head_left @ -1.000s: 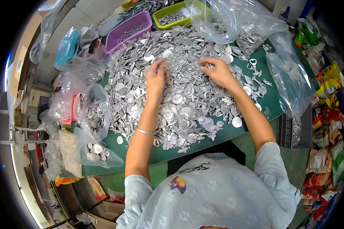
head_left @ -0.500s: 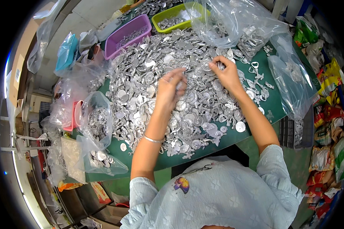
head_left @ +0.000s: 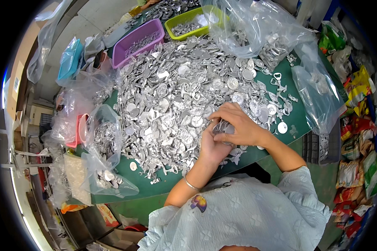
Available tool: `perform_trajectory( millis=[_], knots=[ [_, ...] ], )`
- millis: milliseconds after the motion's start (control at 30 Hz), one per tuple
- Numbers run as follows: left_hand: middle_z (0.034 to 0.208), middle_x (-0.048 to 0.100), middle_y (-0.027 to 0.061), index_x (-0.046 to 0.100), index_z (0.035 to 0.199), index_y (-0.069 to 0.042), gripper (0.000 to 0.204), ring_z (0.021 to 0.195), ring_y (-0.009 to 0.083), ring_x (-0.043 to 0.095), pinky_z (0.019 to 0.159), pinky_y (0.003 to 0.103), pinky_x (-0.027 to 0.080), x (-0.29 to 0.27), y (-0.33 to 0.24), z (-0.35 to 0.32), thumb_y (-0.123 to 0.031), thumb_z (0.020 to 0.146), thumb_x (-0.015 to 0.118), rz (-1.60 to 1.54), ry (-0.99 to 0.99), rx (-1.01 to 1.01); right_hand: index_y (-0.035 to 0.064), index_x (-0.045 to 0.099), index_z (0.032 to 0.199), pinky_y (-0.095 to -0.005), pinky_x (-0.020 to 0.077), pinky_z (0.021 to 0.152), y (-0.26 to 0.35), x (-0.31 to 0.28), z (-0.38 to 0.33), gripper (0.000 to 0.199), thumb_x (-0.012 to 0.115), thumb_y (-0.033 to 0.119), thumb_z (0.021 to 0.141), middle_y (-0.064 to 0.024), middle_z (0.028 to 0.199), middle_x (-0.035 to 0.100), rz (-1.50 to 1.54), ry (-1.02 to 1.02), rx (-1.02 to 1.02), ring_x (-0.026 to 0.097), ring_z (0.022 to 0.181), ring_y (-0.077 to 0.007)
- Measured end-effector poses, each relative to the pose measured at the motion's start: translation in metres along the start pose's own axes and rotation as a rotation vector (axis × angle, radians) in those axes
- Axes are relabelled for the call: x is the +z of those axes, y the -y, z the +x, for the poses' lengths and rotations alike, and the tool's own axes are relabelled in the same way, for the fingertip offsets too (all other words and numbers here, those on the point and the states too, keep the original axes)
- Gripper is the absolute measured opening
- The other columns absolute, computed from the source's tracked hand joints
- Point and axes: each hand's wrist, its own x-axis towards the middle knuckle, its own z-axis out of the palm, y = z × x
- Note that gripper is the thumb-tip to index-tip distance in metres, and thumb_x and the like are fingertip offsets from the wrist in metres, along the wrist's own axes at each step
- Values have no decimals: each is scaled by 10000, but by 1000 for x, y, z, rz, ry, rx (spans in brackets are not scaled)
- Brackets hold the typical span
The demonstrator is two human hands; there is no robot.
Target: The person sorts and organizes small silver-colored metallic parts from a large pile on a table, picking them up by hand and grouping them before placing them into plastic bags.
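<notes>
A wide heap of silver-grey metal pieces, mostly round medallions with some openwork and figure shapes, covers the green table. My two hands meet over the near right part of the heap. My left hand is curled around several metal medallions, its palm partly hidden by the other hand. Arching over them from the right, my right hand grips the same medallions with its thumb and fingers. How the pieces are split between the hands is hard to see.
A purple bin and a yellow-green bin of small metal parts stand at the back. Clear plastic bags lie back right, others at left. A red container and blue trays sit left. A dark crate is below right.
Both hands have drawn back toward me from the middle of the heap and come together. The medallions now show between them; before, the hands were apart.
</notes>
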Motion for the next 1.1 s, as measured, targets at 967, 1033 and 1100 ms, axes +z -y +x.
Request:
perform_trajectory(
  millis=[967, 1033, 1100],
  knots=[
    [1187, 483, 68, 376, 1307, -125, 406, 1021, 252, 491, 842, 398, 438, -19, 8, 5, -191, 914, 448, 140, 119, 134, -22, 599, 913, -335, 424, 641, -102, -29, 34, 200, 640, 78, 744, -112, 707, 567, -382, -554, 157, 525, 662, -250],
    [1122, 491, 58, 415, 1283, -118, 391, 999, 232, 491, 803, 349, 450, -17, 13, 2, -159, 898, 465, 179, 91, 149, -27, 600, 944, -308, 439, 573, -95, -31, 33, 230, 654, 81, 748, -115, 698, 573, -302, -568, 190, 543, 597, -214],
    [1093, 488, 55, 420, 1279, -117, 393, 985, 226, 491, 773, 329, 452, -14, 16, 3, -144, 890, 471, 166, 90, 161, -29, 592, 955, -327, 440, 567, -103, -28, 37, 242, 649, 89, 752, -120, 689, 579, -336, -529, 212, 551, 593, -239]
  ],
)
